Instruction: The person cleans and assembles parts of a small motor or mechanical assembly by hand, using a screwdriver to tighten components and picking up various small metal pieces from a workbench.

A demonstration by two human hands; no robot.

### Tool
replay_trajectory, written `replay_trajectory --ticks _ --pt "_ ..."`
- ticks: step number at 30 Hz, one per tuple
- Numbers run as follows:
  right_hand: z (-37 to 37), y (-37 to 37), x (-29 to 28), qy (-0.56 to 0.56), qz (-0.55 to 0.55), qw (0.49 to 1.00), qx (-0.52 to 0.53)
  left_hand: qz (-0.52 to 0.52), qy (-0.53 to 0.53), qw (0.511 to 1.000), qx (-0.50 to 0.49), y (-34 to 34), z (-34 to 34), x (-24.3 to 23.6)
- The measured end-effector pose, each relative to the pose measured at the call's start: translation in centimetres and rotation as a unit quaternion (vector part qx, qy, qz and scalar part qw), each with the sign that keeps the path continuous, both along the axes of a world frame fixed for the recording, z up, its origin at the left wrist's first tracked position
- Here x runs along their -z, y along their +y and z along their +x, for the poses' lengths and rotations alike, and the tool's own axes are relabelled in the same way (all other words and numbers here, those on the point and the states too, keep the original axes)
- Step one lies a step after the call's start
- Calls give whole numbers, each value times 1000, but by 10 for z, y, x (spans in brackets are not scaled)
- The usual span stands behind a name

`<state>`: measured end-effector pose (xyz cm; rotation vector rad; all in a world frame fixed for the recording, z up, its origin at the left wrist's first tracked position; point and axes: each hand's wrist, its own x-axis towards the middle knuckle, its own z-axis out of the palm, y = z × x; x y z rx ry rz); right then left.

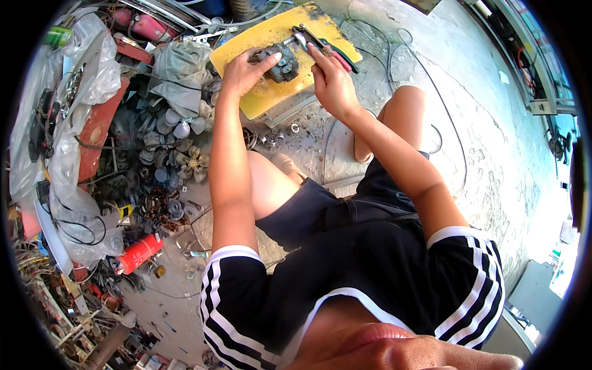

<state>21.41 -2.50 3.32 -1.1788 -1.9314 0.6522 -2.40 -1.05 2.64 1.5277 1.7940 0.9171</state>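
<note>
My left hand [243, 73] is closed round one side of a dark, greasy metal part [283, 66], its thumb on top. The part rests on a worn yellow board [265, 97]. My right hand [334, 85] is closed beside it, index finger stretched along a hand tool with a shiny metal head [300, 40]. That head lies close to the part's upper right; whether they touch I cannot tell. My fingers hide most of the tool's handle. Other tools with dark, red and green handles [340, 55] lie on the board just past my right fingers.
Heaped metal parts [163, 157] and a grey sack [180, 68] crowd the left floor. A red canister [139, 253] lies nearer. Black cable [443, 105] curves across the concrete on the right. Small scraps [279, 139] litter the ground below the board. Metal shelving [546, 106] stands far right.
</note>
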Motion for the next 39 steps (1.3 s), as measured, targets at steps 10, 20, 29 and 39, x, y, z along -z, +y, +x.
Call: replay_trajectory --ticks 10,20,29,39 --pt "15 2 10 -6 -7 1000 -8 45 -173 983 -48 16 -10 4" --pt "7 2 -7 -42 -96 994 -21 56 -90 994 0 6 -9 -5" --pt "5 56 -62 -287 -117 940 -145 50 116 992 7 0 -2 -6" --pt "-70 139 -131 -616 -115 718 -302 134 212 968 15 5 0 4"
